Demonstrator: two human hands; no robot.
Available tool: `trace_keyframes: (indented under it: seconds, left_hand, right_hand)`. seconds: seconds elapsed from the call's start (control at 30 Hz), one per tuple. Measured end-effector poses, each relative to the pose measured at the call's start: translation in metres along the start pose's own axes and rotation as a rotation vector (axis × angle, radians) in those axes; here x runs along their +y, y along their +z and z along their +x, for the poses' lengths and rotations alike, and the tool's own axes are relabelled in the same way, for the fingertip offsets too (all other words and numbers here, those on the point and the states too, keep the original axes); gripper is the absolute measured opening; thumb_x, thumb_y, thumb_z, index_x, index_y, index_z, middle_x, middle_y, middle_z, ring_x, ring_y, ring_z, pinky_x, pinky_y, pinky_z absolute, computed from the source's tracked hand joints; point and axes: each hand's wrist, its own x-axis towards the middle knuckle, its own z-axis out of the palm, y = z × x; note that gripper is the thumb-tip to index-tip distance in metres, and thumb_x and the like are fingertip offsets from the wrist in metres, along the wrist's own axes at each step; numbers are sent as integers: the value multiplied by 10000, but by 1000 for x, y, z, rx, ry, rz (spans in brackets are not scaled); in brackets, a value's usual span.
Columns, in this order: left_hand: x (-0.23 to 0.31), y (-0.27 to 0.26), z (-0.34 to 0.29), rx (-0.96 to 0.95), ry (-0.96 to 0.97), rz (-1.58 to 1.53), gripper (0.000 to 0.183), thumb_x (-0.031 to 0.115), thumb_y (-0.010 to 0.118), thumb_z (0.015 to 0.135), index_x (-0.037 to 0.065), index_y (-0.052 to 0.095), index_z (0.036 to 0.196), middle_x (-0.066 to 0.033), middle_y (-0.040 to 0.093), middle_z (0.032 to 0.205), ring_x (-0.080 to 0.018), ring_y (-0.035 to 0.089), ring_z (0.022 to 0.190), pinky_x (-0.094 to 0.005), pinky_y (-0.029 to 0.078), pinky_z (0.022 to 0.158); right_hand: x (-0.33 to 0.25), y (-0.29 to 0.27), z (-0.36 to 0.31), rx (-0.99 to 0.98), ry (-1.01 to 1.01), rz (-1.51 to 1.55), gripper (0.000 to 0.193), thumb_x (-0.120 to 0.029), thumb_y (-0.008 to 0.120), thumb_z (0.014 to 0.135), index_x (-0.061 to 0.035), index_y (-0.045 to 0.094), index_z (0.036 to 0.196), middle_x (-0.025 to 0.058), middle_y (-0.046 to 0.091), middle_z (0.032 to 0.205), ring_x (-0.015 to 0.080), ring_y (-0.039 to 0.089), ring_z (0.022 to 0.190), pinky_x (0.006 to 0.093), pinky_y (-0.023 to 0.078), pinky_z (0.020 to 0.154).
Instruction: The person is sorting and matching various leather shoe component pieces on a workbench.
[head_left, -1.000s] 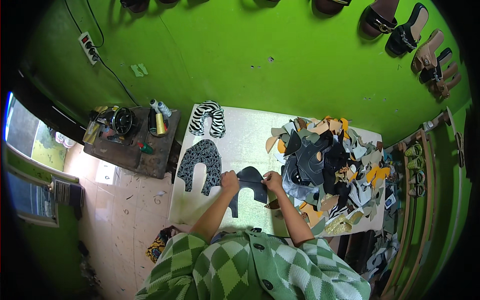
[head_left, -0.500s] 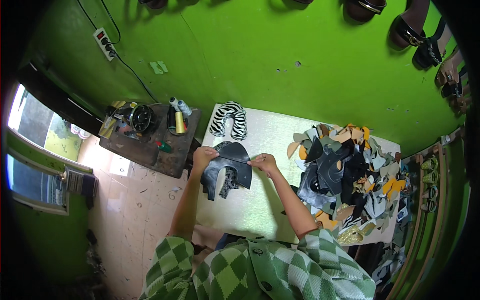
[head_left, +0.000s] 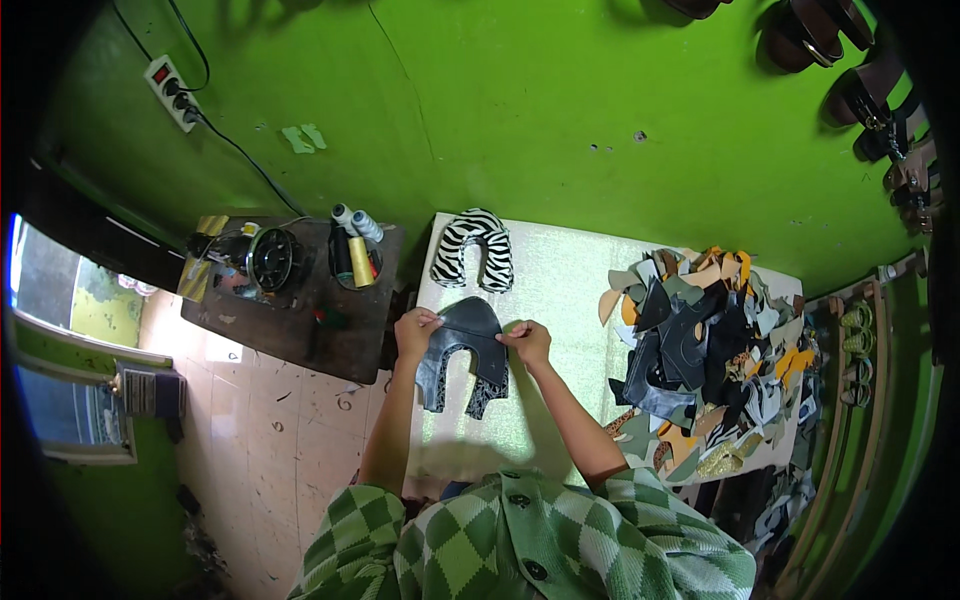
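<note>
A dark horseshoe-shaped leather piece (head_left: 466, 340) lies on the white table (head_left: 560, 290), over a patterned piece of the same shape whose ends show below it. My left hand (head_left: 414, 332) pinches its left edge. My right hand (head_left: 527, 341) pinches its right edge. A zebra-striped piece (head_left: 473, 248) of the same shape lies farther back on the table, apart from my hands.
A big heap of cut leather pieces (head_left: 700, 350) covers the table's right side. A dark side table (head_left: 300, 310) at the left carries thread spools (head_left: 352, 245) and a round tool. Shoes hang on the green wall (head_left: 560, 110) at the upper right. A power strip (head_left: 172, 90) hangs upper left.
Both hands carried the dark piece from the table's middle to its left side and set it over the patterned piece lying there. The view shifted too.
</note>
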Motion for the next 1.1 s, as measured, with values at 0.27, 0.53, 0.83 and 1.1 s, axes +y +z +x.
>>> trace_keyframes:
  seconds: [0.27, 0.53, 0.83, 1.1]
  left_hand:
    - [-10, 9, -3, 46, 60, -3, 184, 17, 761, 637, 0, 633, 768, -114, 636, 715, -181, 615, 641, -281, 480, 609]
    - [17, 8, -20, 88, 49, 201, 216, 30, 746, 649, 31, 631, 832, -77, 616, 864, -212, 597, 758, -312, 463, 663]
    - [15, 17, -53, 66, 639, 561, 291, 40, 540, 813, 54, 600, 1097, -73, 541, 1206, -278, 453, 1196, -374, 376, 970]
    - [-4, 19, -67, -155, 589, 602, 546, 196, 500, 842, -8, 381, 1334, -169, 315, 1425, -339, 267, 1330, -431, 235, 1068]
  right_hand:
    - [-6, 6, -6, 65, -47, -92, 268, -117, 830, 600, -20, 601, 700, 40, 626, 671, 108, 568, 599, 246, 474, 595]
    - [-23, 7, -21, 121, -184, -269, 211, -91, 781, 635, -34, 614, 750, 62, 613, 724, 172, 576, 641, 294, 470, 627]
    - [-23, 12, -46, -29, -871, -765, 282, -35, 580, 734, -72, 602, 1012, 83, 548, 1122, 258, 522, 1020, 389, 382, 887]
    - [-11, 28, -60, -178, -820, -956, 494, -91, 484, 824, -6, 416, 1306, 118, 371, 1399, 255, 333, 1308, 434, 262, 1064]
